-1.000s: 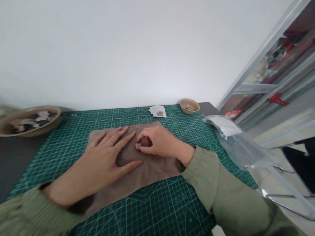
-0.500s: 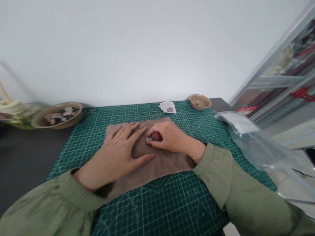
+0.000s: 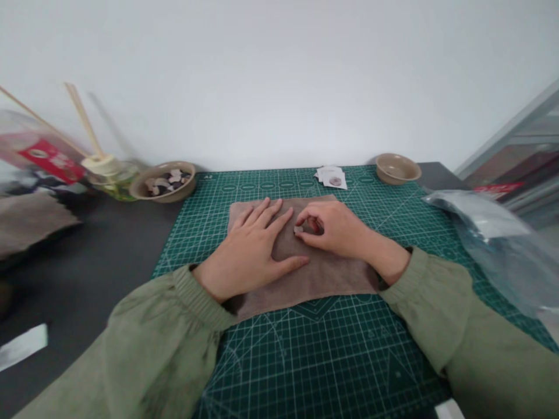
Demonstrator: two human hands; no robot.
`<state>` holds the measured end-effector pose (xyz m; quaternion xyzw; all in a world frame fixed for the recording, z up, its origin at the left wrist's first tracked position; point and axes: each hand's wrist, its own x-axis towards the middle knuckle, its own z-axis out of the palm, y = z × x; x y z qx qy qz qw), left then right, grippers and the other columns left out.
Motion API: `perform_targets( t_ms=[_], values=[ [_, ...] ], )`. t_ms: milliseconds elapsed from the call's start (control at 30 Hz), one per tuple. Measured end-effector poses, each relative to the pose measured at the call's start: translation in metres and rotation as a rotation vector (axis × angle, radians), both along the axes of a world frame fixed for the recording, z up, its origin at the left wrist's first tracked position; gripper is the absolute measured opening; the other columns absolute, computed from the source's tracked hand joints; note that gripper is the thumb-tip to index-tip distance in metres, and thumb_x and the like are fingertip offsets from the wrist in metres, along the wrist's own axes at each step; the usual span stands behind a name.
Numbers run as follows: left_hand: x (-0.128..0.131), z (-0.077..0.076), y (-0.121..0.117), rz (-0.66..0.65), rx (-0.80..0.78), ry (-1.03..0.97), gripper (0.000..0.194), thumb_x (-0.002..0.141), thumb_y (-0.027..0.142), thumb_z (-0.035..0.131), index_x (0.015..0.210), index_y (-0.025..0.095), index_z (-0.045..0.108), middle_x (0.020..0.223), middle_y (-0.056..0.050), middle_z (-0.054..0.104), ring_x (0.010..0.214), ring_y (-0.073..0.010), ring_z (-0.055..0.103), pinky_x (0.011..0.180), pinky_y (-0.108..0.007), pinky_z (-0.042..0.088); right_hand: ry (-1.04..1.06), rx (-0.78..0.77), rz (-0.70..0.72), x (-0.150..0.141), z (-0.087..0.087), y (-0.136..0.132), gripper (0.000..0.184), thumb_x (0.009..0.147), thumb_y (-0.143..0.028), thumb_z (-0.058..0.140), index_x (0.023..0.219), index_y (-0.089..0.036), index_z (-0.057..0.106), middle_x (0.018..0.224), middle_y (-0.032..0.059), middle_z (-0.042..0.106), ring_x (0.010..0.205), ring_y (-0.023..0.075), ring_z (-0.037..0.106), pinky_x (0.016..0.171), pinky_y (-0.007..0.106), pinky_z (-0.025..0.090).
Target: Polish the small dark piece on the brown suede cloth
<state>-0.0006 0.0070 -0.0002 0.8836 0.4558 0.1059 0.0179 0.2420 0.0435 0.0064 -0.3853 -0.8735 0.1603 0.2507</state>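
Observation:
My left hand [image 3: 257, 247] lies flat on a brown cloth [image 3: 305, 282], its fingers spread, pressing the cloth against the green cutting mat [image 3: 301, 361]. To the right of it, my right hand [image 3: 338, 230] pinches a small pale stone [image 3: 298, 230] between thumb and index finger. The stone is at the cloth's surface; whether it rests on it I cannot tell. The other fingers of my right hand are curled in. Part of the cloth is hidden under both hands and sleeves.
A beige bowl [image 3: 163, 196] of mixed dark and light stones stands at the back left, beside a reed diffuser [image 3: 105, 169]. Picture cards [image 3: 334, 177] lie behind the cloth. Another beige bowl [image 3: 397, 171] is at the back right, near a clear plastic bag [image 3: 489, 238].
The camera has turned left, so everything sits further right in view and more of the left side shows. Both hands keep nearly the same pose on the cloth, the stone still pinched.

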Motion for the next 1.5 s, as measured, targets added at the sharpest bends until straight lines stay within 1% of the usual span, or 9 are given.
perform_targets(
  t_ms=[267, 333, 467, 567, 633, 767, 933, 1333, 1500],
  values=[
    [-0.0025, -0.0018, 0.0023, -0.004, -0.037, 0.005, 0.109, 0.095, 0.091, 0.048, 0.176, 0.020, 0.031, 0.185, -0.011, 0.020, 0.172, -0.0359, 0.016, 0.140, -0.056, 0.016, 0.012, 0.013, -0.006, 0.0004, -0.0008, 0.0014, 0.014, 0.091, -0.024, 0.082, 0.102, -0.016, 0.080, 0.077, -0.0017, 0.068, 0.069, 0.0138, 0.058, 0.070, 0.028, 0.040],
    [-0.0027, -0.0017, 0.0022, -0.004, -0.035, 0.005, 0.108, 0.095, 0.091, 0.048, 0.175, 0.020, 0.032, 0.185, -0.011, 0.021, 0.172, -0.0359, 0.017, 0.140, -0.055, 0.016, 0.003, -0.007, 0.036, 0.0008, -0.0006, 0.0018, 0.015, 0.092, -0.027, 0.082, 0.103, -0.016, 0.080, 0.077, -0.0019, 0.068, 0.069, 0.0135, 0.058, 0.069, 0.028, 0.040],
    [-0.0024, 0.0002, 0.0013, -0.012, -0.041, -0.006, 0.109, 0.096, 0.090, 0.046, 0.175, 0.015, 0.031, 0.184, -0.013, 0.022, 0.172, -0.0353, 0.018, 0.140, -0.053, 0.014, -0.017, -0.009, 0.000, 0.0010, 0.0015, 0.0008, 0.016, 0.092, -0.029, 0.083, 0.102, -0.016, 0.081, 0.075, -0.0020, 0.068, 0.067, 0.0132, 0.057, 0.067, 0.028, 0.038],
    [-0.0019, 0.0023, 0.0005, -0.013, -0.049, -0.004, 0.108, 0.098, 0.088, 0.045, 0.174, 0.011, 0.032, 0.183, -0.014, 0.024, 0.172, -0.0347, 0.017, 0.140, -0.051, 0.014, -0.007, -0.017, 0.026, -0.0003, 0.0030, -0.0006, 0.015, 0.092, -0.026, 0.081, 0.102, -0.016, 0.080, 0.077, -0.0013, 0.069, 0.069, 0.0136, 0.058, 0.069, 0.029, 0.040],
    [-0.0018, 0.0030, 0.0002, -0.008, -0.046, 0.000, 0.106, 0.098, 0.087, 0.045, 0.173, 0.012, 0.034, 0.183, -0.013, 0.026, 0.172, -0.0350, 0.018, 0.140, -0.052, 0.015, -0.021, -0.028, 0.029, -0.0004, 0.0032, -0.0011, 0.015, 0.092, -0.027, 0.081, 0.102, -0.017, 0.080, 0.077, -0.0014, 0.069, 0.068, 0.0138, 0.058, 0.070, 0.029, 0.040],
    [-0.0020, 0.0022, -0.0002, -0.007, -0.029, 0.008, 0.106, 0.098, 0.087, 0.046, 0.174, 0.014, 0.034, 0.183, -0.013, 0.026, 0.171, -0.0354, 0.019, 0.140, -0.053, 0.015, -0.019, -0.007, -0.044, 0.0000, 0.0019, -0.0011, 0.014, 0.091, -0.028, 0.080, 0.102, -0.017, 0.080, 0.076, -0.0008, 0.069, 0.069, 0.0145, 0.057, 0.070, 0.030, 0.039],
    [-0.0013, 0.0018, 0.0000, -0.002, -0.033, 0.019, 0.107, 0.099, 0.088, 0.044, 0.174, 0.013, 0.033, 0.183, -0.013, 0.025, 0.171, -0.0355, 0.020, 0.140, -0.053, 0.015, -0.015, -0.030, 0.042, -0.0001, 0.0035, -0.0022, 0.015, 0.091, -0.026, 0.082, 0.102, -0.015, 0.081, 0.075, -0.0019, 0.068, 0.066, 0.0128, 0.058, 0.068, 0.028, 0.040],
    [-0.0010, 0.0049, -0.0001, 0.000, -0.077, 0.015, 0.107, 0.098, 0.089, 0.044, 0.174, 0.014, 0.034, 0.184, -0.013, 0.024, 0.171, -0.0362, 0.018, 0.139, -0.054, 0.016, -0.033, -0.011, 0.021, 0.0024, 0.0041, -0.0026, 0.014, 0.091, -0.028, 0.081, 0.099, -0.017, 0.080, 0.073, -0.0018, 0.067, 0.067, 0.0141, 0.058, 0.069, 0.030, 0.040],
    [-0.0006, 0.0033, 0.0006, 0.002, -0.060, 0.010, 0.108, 0.098, 0.089, 0.044, 0.175, 0.015, 0.031, 0.184, -0.012, 0.025, 0.171, -0.0367, 0.018, 0.139, -0.053, 0.013, -0.016, 0.001, -0.016, 0.0004, 0.0033, -0.0038, 0.014, 0.092, -0.028, 0.079, 0.101, -0.017, 0.080, 0.075, -0.0007, 0.067, 0.068, 0.0152, 0.056, 0.070, 0.031, 0.039]
  ],
)
